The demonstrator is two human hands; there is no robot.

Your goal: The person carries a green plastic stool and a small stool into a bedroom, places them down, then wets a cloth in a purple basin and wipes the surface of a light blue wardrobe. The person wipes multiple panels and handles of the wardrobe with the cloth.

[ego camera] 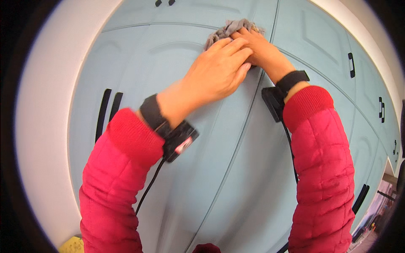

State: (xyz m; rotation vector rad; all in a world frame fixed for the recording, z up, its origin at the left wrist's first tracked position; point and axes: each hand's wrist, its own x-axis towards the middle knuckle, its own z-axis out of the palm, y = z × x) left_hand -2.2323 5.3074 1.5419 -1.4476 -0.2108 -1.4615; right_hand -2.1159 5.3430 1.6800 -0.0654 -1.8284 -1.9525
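A crumpled grey cloth [218, 36] is against the light blue panelled cabinet door [190, 82], high in view near the seam between two doors. My right hand [261, 47] is on the cloth, its fingers spread over the folds. My left hand [215, 71] lies across the cloth's lower part, fingers bent and overlapping the right hand; its palm side is hidden. Each wrist wears a black strap with a black box, the left box [180, 142] and the right box [272, 102], and a cable runs down from each.
Long black handles [102, 115] stand on the door at left. More handles [351, 64] sit on the cabinets curving away at right. A white wall [47, 110] borders the left side. Something yellow [72, 245] shows at lower left. Clutter [370, 226] lies at lower right.
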